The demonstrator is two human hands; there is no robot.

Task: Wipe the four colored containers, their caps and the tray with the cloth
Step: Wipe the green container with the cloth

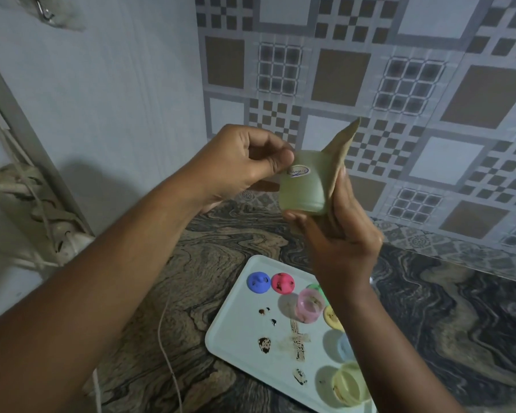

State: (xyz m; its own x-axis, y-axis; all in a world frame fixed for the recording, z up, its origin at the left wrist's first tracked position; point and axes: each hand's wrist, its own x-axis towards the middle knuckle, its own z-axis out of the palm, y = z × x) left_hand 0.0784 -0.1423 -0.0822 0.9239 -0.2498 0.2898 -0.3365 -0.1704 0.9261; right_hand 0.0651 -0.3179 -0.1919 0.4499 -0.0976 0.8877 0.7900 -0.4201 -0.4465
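**Green container (pixel 303 186) held above the tray (pixel 236 326)**

Head view: left hand (pixel 242 165) pinches its rim; right hand (pixel 340 234) clasps the cloth (pixel 338 156) against it. I see the right forearm half hiding the blue container (pixel 344 347) on the tray.

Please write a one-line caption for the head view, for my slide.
The left hand pinches the green container, right hand presses the cloth to its side, above the stained tray.

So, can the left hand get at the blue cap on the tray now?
Probably yes. The blue cap lies uncovered at the far left corner of the tray, with nothing above it. But the left hand pinches the rim of the green container, so it must let go first.
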